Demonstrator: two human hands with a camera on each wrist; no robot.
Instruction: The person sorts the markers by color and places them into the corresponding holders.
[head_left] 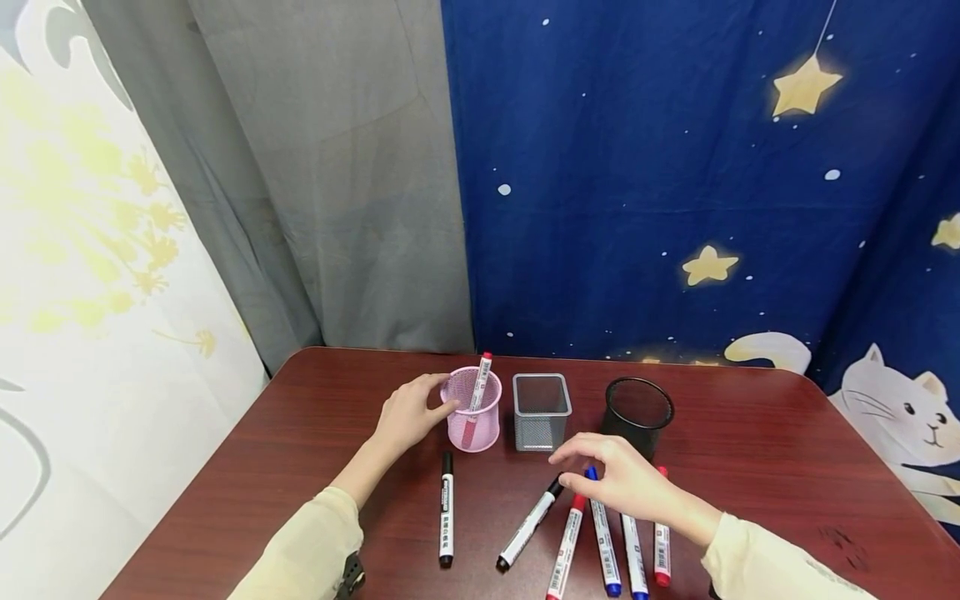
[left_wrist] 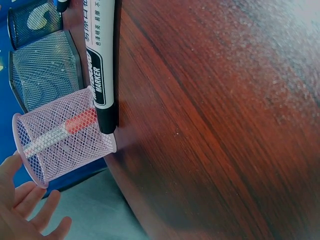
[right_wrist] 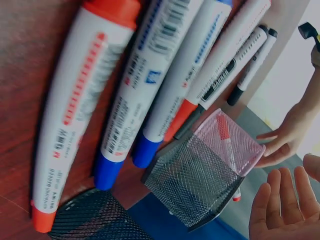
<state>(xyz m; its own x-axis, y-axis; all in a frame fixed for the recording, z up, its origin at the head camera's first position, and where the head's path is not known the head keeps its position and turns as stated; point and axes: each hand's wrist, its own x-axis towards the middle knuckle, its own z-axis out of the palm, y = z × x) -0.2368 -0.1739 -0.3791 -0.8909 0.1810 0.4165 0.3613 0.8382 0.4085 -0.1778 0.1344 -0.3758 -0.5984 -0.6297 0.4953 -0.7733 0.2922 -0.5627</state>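
Observation:
A pink round mesh pen cup [head_left: 474, 429] holds a red-capped marker [head_left: 480, 385], which leans inside it. Beside its rim is my left hand [head_left: 409, 414], fingers loosely extended and touching the cup's edge. My right hand [head_left: 621, 477] hovers over several markers with nothing held, its fingers relaxed and apart. Below its fingertips are a black marker [head_left: 528, 527], a red marker [head_left: 566, 546] and a blue marker [head_left: 604, 537]. Partly under that wrist lie another blue marker [head_left: 633, 557] and a red marker [head_left: 662, 546]. A separate black marker [head_left: 447, 510] lies in front of the pink cup.
A square grey mesh cup [head_left: 541, 429] stands right of the pink one. Farther right is a round black mesh cup [head_left: 637, 421], its lower part hidden behind my right hand. All stand on a dark red wooden table [head_left: 765, 450]; curtains [head_left: 637, 208] hang behind it.

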